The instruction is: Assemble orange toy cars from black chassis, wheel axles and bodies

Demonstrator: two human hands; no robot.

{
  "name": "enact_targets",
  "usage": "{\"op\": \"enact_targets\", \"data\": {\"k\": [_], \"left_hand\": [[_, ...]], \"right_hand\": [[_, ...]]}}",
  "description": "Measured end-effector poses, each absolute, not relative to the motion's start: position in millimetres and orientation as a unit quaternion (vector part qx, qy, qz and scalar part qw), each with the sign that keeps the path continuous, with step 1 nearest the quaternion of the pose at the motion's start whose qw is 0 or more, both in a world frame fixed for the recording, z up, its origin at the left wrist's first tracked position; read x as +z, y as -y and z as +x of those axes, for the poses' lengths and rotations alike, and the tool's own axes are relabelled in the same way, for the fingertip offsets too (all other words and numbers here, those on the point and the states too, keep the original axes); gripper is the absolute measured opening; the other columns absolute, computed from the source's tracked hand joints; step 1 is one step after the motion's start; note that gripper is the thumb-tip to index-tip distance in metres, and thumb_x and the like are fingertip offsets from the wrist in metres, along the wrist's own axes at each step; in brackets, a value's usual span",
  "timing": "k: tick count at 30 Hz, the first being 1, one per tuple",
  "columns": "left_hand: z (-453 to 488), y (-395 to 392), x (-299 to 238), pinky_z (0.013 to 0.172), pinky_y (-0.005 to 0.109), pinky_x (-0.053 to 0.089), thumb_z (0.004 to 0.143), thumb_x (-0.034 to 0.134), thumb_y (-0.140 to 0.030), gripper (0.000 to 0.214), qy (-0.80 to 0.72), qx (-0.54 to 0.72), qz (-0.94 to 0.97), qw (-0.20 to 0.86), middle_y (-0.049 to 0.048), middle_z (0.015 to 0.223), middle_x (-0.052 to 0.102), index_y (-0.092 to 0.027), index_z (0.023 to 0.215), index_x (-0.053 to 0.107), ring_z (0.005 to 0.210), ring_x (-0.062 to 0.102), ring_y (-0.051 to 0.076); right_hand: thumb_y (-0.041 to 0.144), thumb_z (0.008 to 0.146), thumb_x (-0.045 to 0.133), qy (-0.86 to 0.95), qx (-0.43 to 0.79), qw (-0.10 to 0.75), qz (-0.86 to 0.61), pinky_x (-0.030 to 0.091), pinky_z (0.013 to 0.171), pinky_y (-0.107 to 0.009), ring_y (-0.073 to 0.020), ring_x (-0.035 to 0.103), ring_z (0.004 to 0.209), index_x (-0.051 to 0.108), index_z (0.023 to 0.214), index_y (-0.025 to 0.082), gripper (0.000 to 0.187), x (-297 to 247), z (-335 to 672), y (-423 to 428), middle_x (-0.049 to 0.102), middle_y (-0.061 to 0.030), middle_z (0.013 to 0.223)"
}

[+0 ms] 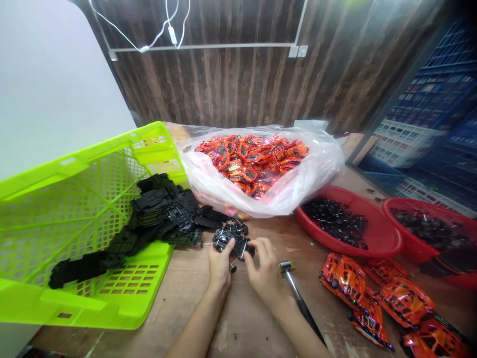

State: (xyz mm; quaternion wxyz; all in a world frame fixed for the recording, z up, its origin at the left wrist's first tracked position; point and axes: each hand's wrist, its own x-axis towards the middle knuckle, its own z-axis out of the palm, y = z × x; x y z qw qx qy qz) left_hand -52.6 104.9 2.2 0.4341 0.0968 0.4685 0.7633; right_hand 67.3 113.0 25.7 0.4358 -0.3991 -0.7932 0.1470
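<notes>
My left hand (219,266) and my right hand (265,271) meet over the wooden table (238,318), and both pinch a small black toy-car chassis (231,242) with wheels. My left thumb lies on its near edge; my right fingers curl over its right end. Just behind it, a heap of black plastic chassis plates (160,214) spills out of a tipped lime-green crate (74,233). A small hammer (298,293) lies on the table right of my right hand.
A clear plastic bag (298,191) of orange car bodies sits behind. Two red bowls (376,243) (395,211) on the right hold small black wheels. Several finished orange toy cars (350,286) lie at front right. Blue crates (428,114) are stacked at far right.
</notes>
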Motion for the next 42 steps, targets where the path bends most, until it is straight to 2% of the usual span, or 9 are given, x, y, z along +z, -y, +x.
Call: {"op": "enact_targets", "data": {"k": [5,8,12,17,24,28,33,37,42], "left_hand": [[-58.7,-111.1,-4.3,0.06,0.027,0.054,0.054,0.082,-0.023,0.042,-0.456,0.777,0.054,0.43,0.0053,0.084,0.07,-0.014,0.09,0.062,0.067,0.067,0.016],[-54.9,-112.1,-7.2,0.065,0.027,0.054,0.052,0.083,-0.023,0.046,-0.432,0.771,0.089,0.459,0.0053,0.084,0.07,-0.012,0.092,0.062,0.07,0.066,0.017],[-44.5,-110.3,-11.8,0.071,0.03,0.052,0.049,0.085,-0.024,0.047,-0.414,0.742,0.159,0.503,0.0059,0.08,0.069,-0.011,0.088,0.063,0.071,0.065,0.018],[-40.8,-110.8,-23.5,0.075,0.032,0.051,0.05,0.085,-0.026,0.05,-0.431,0.712,0.188,0.522,0.006,0.082,0.068,-0.012,0.092,0.062,0.073,0.064,0.019],[-47.1,-110.9,-18.0,0.075,0.03,0.049,0.051,0.083,-0.026,0.05,-0.44,0.729,0.161,0.5,0.0008,0.082,0.064,-0.017,0.092,0.056,0.072,0.062,0.015],[-54.5,-109.9,-15.6,0.074,0.03,0.048,0.053,0.079,-0.024,0.048,-0.476,0.73,0.159,0.465,0.0025,0.085,0.065,-0.016,0.094,0.056,0.074,0.062,0.016],[-65.6,-111.0,-14.3,0.075,0.026,0.047,0.054,0.076,-0.017,0.046,-0.502,0.737,0.154,0.425,-0.0001,0.084,0.064,-0.018,0.094,0.054,0.077,0.061,0.014],[-66.4,-111.7,-10.5,0.077,0.025,0.046,0.049,0.079,-0.015,0.052,-0.509,0.736,0.169,0.413,-0.0005,0.085,0.065,-0.019,0.093,0.053,0.081,0.062,0.014],[-63.8,-109.7,-10.9,0.074,0.028,0.049,0.048,0.082,-0.022,0.06,-0.499,0.718,0.182,0.45,0.0045,0.089,0.067,-0.018,0.1,0.053,0.079,0.064,0.017]], "right_hand": [[0.025,0.088,0.038,0.718,0.177,0.508,-0.442,0.042,0.085,-0.036,-0.0216,0.054,0.095,0.053,0.094,0.018,0.017,58.2,69.7,-199.0,0.058,-0.0099,0.097],[0.021,0.085,0.035,0.715,0.199,0.474,-0.473,0.043,0.081,-0.034,-0.0208,0.056,0.09,0.054,0.094,0.017,0.021,70.6,59.9,-259.7,0.061,-0.01,0.094],[0.015,0.072,0.054,0.768,0.245,0.383,-0.451,0.043,0.067,-0.026,-0.0154,0.055,0.064,0.058,0.083,0.02,0.013,70.3,34.6,-301.3,0.061,0.001,0.067],[0.008,0.064,0.055,0.785,0.234,0.361,-0.446,0.041,0.067,-0.024,-0.0139,0.055,0.064,0.056,0.065,0.02,0.012,78.3,23.4,-308.0,0.062,0.0014,0.063],[0.02,0.074,0.045,0.721,0.155,0.44,-0.512,0.043,0.066,-0.027,-0.0164,0.057,0.066,0.06,0.082,0.017,0.017,139.9,80.2,-291.5,0.064,-0.0032,0.073],[0.025,0.072,0.052,0.729,0.094,0.442,-0.514,0.043,0.066,-0.027,-0.0167,0.058,0.063,0.062,0.075,0.019,0.012,163.9,125.0,-223.4,0.065,-0.0022,0.068],[0.025,0.076,0.052,0.814,0.182,0.222,-0.505,0.039,0.05,-0.023,-0.0152,0.059,0.052,0.061,0.067,0.021,0.013,134.8,136.9,-95.5,0.063,0.0,0.057],[0.01,0.074,0.049,0.819,0.144,0.014,-0.555,0.041,0.054,-0.026,-0.0214,0.065,0.063,0.063,0.072,0.018,0.016,87.3,98.1,-34.1,0.069,-0.0098,0.072],[0.02,0.083,0.046,0.841,0.257,0.03,-0.474,0.045,0.085,-0.031,-0.0233,0.06,0.105,0.059,0.11,0.017,0.03,63.7,90.9,-28.3,0.062,-0.0126,0.115]]}}
